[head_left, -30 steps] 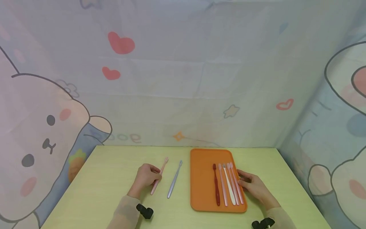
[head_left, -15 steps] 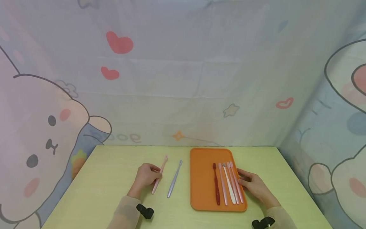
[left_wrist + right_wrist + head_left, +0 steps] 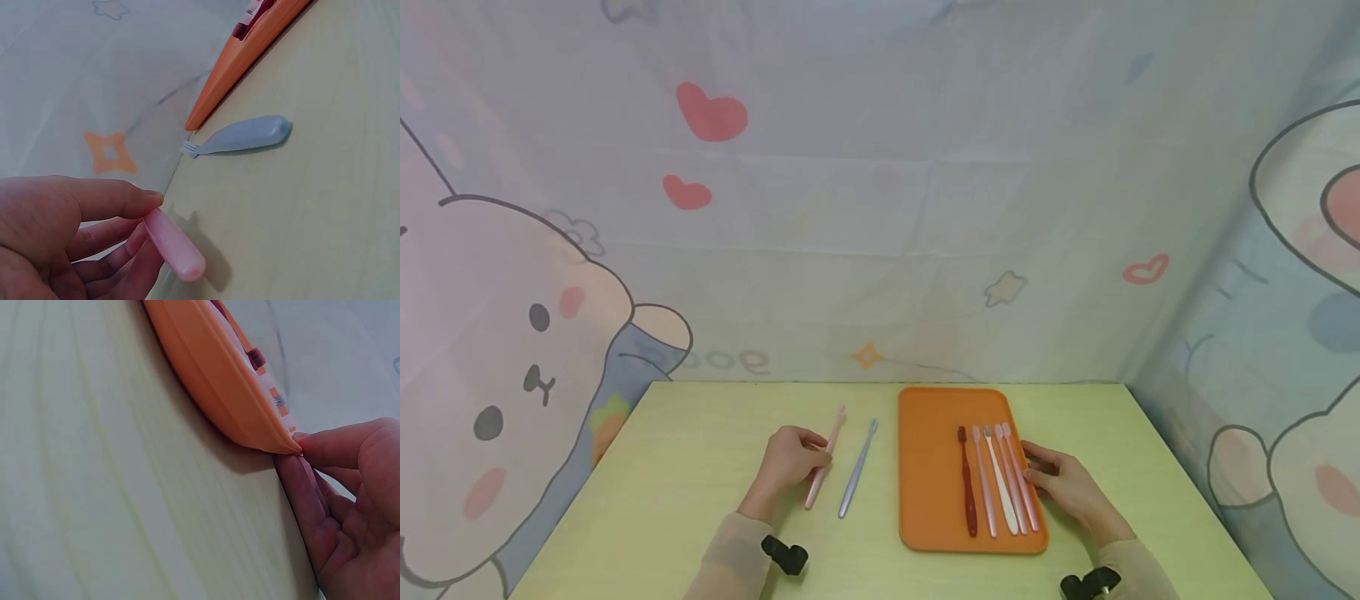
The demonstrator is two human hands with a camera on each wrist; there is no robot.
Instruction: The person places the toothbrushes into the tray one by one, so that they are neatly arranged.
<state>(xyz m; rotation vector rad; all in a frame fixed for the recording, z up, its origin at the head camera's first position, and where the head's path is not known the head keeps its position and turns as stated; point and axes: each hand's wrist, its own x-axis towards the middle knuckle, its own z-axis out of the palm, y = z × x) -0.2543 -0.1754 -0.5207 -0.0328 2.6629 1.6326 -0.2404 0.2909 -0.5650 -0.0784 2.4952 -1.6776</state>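
My left hand point(image 3: 792, 463) pinches a pink toothbrush point(image 3: 177, 249) by its handle, between thumb and fingers, a little above the table; its head points to the back. Just right of it a blue-grey toothbrush point(image 3: 857, 471) lies on the table. At the right, my right hand point(image 3: 1066, 483) pinches the right edge of an orange tray point(image 3: 928, 467), thumb on top and fingers beneath, as the right wrist view shows. On the tray a dark red toothbrush point(image 3: 967, 483), a white toothbrush point(image 3: 1002, 483) and several pink toothbrushes point(image 3: 984, 483) lie side by side, heads to the back.
The pale yellow table point(image 3: 662, 467) ends at the back against a printed cloth point(image 3: 850, 208). More cloth hangs at the left and right sides. Black cameras point(image 3: 786, 555) sit on both wrists.
My left hand has moved slightly to the right with the pink toothbrush, toward the blue-grey one. The right hand and the tray stay where they were.
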